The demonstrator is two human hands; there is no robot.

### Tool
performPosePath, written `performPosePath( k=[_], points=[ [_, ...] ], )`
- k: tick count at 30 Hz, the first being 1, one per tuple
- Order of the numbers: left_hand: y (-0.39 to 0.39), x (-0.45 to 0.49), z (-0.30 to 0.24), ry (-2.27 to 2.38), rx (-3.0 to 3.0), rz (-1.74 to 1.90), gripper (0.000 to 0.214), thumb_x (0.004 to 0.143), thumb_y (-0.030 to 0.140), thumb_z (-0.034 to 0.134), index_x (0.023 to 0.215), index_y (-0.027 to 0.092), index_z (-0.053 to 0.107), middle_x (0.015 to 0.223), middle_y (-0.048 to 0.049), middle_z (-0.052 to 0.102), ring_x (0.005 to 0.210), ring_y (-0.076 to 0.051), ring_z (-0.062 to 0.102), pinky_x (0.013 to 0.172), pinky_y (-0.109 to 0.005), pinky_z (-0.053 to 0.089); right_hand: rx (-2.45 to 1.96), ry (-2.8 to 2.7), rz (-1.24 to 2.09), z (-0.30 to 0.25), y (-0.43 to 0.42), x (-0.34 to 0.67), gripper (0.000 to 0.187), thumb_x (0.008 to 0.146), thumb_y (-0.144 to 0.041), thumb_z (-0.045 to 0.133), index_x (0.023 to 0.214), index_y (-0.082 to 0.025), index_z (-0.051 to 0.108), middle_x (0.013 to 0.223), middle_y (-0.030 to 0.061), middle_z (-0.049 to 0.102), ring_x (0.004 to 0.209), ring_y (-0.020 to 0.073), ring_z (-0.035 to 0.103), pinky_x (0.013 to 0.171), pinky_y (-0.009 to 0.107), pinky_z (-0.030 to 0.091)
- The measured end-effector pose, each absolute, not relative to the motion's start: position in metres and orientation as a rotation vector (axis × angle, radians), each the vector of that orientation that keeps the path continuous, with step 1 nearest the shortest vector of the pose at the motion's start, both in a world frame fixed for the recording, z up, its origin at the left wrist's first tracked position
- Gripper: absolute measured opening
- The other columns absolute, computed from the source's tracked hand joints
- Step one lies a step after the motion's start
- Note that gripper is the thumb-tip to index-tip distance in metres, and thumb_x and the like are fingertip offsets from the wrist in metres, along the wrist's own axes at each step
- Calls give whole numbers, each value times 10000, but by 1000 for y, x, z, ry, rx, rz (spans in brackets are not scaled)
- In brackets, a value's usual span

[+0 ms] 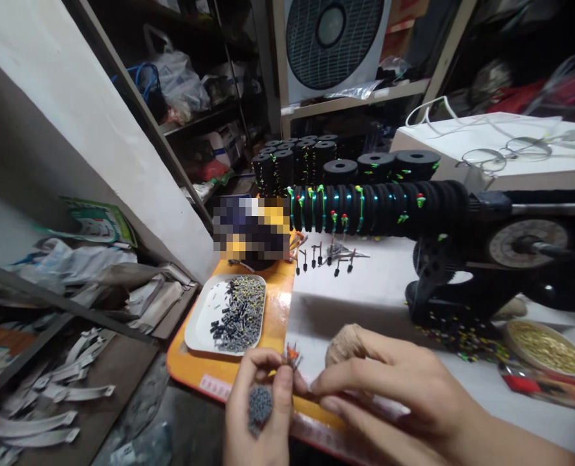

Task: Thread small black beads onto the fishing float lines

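My left hand [260, 404] is closed around a bundle of small grey-tipped pieces [260, 406], whose round ends show packed together in the palm. Thin brown and orange ends [292, 355] stick up at its fingertips; whether they belong to the same pieces I cannot tell. Close beside it, my right hand [398, 382] has thumb and forefinger pinched together, and what lies between them is hidden. Brown wrapping [346, 345] covers one of its fingers. Beyond the left hand, a white tray [197, 323] holds many small grey, black and yellow-marked pieces [242, 314].
A black machine [442, 285] bears a row of black spools [379, 207] wound with thread and bright beads. More spools [311, 162] stand behind. A bowl of gold-coloured bits [546, 346] sits at right. Eyeglasses [505, 155] lie on a white box [559, 168]. A pixelated patch hides something left of the spools.
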State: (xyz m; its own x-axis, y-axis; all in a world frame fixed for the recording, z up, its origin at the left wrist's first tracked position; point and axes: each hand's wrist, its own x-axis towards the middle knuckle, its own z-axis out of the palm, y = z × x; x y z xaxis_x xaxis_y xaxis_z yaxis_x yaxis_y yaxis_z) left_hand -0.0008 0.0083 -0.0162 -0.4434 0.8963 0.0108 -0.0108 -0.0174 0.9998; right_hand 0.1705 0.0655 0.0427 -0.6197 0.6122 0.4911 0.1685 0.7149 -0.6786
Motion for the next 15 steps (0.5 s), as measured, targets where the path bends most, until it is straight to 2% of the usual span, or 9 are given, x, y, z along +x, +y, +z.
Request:
performPosePath(
  k=[5,10,12,15],
  points=[
    [10,26,-19,1441,708,1659,369,722,551,820,806,224,671,720,16,655,648,-136,630,629,-207,512,-629,-2010,754,38,67,170,174,899,-49,619,941,-169,737,756,31,618,647,128,583,543,218,485],
    [13,31,-13,1374,691,1685,332,733,514,825,780,224,670,637,18,662,535,-111,562,491,-172,457,-563,-1970,685,43,66,175,246,884,-15,620,1040,-185,704,814,36,638,695,124,621,586,199,532],
    [13,32,-16,1396,715,1702,312,761,516,801,790,228,685,668,11,683,571,-118,589,523,-172,478,-575,-2013,672,42,65,174,255,882,-11,618,1052,-181,705,818,47,646,702,135,627,589,211,543],
    [13,35,-24,1444,765,1750,310,789,527,769,793,224,704,734,-9,695,673,-161,649,645,-226,537,-613,-2018,694,37,66,172,175,901,-47,615,963,-167,726,745,37,647,627,134,599,528,228,515]
  ],
)
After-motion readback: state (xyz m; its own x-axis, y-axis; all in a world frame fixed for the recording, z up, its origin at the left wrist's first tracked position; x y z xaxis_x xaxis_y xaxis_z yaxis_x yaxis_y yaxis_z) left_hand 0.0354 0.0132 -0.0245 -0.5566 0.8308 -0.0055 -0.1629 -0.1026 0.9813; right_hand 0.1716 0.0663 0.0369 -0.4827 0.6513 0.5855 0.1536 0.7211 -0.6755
